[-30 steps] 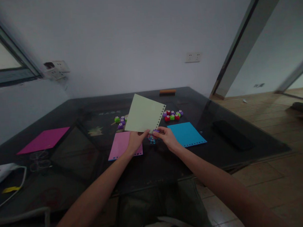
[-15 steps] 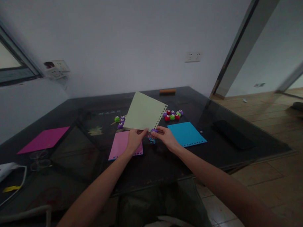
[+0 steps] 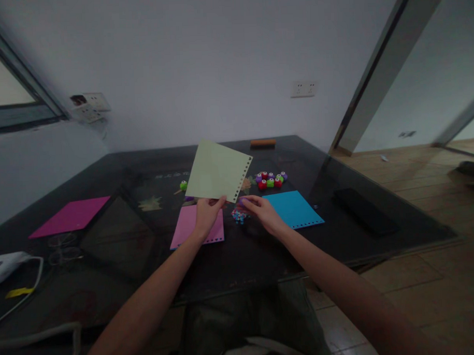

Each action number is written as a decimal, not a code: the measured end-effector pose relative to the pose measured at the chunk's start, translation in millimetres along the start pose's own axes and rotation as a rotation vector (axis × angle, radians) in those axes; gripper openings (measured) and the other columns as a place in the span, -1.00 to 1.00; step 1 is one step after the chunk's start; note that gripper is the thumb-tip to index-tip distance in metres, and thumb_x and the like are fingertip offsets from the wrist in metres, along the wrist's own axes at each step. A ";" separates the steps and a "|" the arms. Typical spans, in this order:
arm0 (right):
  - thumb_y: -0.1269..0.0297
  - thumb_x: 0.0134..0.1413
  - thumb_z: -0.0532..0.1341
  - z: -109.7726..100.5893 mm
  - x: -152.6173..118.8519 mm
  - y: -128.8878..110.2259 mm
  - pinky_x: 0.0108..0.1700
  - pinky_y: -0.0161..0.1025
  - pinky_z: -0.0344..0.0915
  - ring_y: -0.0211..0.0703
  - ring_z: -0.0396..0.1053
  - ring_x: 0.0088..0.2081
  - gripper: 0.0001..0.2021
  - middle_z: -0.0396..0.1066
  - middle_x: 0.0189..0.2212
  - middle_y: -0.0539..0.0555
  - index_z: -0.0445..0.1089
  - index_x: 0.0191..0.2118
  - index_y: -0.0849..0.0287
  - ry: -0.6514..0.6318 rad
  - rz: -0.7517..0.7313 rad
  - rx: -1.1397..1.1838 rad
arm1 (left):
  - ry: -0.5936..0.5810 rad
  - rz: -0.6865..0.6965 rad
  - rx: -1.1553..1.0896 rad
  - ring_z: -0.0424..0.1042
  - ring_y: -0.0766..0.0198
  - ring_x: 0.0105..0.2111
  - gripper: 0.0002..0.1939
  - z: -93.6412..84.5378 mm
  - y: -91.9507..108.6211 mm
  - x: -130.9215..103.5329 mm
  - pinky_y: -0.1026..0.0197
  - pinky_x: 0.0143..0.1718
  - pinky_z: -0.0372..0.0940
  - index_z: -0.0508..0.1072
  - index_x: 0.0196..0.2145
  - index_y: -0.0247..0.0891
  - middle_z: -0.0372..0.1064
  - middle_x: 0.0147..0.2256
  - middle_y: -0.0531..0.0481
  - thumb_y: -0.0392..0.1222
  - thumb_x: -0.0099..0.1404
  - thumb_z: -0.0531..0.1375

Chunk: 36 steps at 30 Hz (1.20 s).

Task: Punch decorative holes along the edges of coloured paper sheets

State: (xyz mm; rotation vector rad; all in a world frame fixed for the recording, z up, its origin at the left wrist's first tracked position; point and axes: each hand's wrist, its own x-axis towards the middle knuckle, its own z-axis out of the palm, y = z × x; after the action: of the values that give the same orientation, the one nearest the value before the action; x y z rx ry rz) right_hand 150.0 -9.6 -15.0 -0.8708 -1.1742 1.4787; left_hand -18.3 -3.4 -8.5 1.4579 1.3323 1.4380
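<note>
My left hand (image 3: 205, 216) holds a pale green sheet (image 3: 217, 171) by its lower edge, lifted off the dark table (image 3: 107, 239). A row of punched holes runs down the sheet's right edge. My right hand (image 3: 262, 212) grips a small purple paper punch (image 3: 241, 201) beside the sheet's lower right corner. Under that corner lies a little heap of coloured paper bits (image 3: 238, 215). A light pink sheet (image 3: 195, 226) rests flat beneath my left hand, and a blue sheet (image 3: 292, 209) lies to the right of my right hand.
A cluster of red, green and purple punches (image 3: 271, 179) sits behind the blue sheet; a few more (image 3: 183, 186) peek out left of the green sheet. A magenta sheet (image 3: 69, 216) lies far left, a black flat object (image 3: 364, 210) right, an orange block (image 3: 263, 143) at the back.
The green sheet has shifted left and slightly up with my left hand. My right hand with the punch has come away from the sheet's corner.
</note>
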 end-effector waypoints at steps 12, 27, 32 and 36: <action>-0.02 0.02 0.13 -8.2 2.6 -5.8 -0.13 -0.16 0.32 -0.13 0.42 -0.24 -0.65 0.47 -0.34 0.15 0.38 -0.36 0.21 -0.008 0.057 0.051 | 0.002 0.002 0.043 0.49 0.12 -0.44 -0.75 -1.3 2.2 -0.5 0.13 -0.34 0.39 0.50 -0.47 -0.42 0.50 -0.45 -0.18 -0.11 0.06 0.21; 0.02 0.09 0.03 -13.7 5.7 -5.4 -0.34 -0.29 0.14 -0.20 0.29 -0.39 -0.64 0.37 -0.48 0.02 0.38 -0.40 0.21 -0.113 -0.216 -0.702 | -0.005 0.006 0.006 0.48 0.16 -0.46 -0.76 -0.5 3.4 -0.5 0.18 -0.37 0.39 0.50 -0.45 -0.44 0.50 -0.44 -0.19 -0.14 0.06 0.22; 0.06 0.10 0.04 -13.3 5.8 -6.4 -0.30 -0.28 0.15 -0.20 0.30 -0.36 -0.67 0.39 -0.44 0.03 0.38 -0.37 0.22 -0.115 -0.206 -0.683 | -0.015 0.020 0.016 0.47 0.17 -0.46 -0.76 -0.6 3.9 -0.8 0.18 -0.38 0.38 0.50 -0.45 -0.44 0.50 -0.45 -0.19 -0.14 0.06 0.22; 0.07 0.08 0.07 -13.3 6.3 -7.1 -0.21 -0.26 0.19 -0.18 0.32 -0.28 -0.70 0.42 -0.36 0.05 0.39 -0.32 0.21 -0.046 -0.195 -0.613 | -0.013 0.011 0.035 0.46 0.17 -0.46 -0.77 -0.7 6.2 -1.8 0.19 -0.39 0.37 0.50 -0.46 -0.43 0.50 -0.46 -0.18 -0.14 0.06 0.22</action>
State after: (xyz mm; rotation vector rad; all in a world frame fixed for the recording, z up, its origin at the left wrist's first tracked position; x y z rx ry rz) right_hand 162.9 -0.4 -11.3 -1.0897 -1.7367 0.9894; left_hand -17.5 -6.8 -2.9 1.4971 1.3499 1.4170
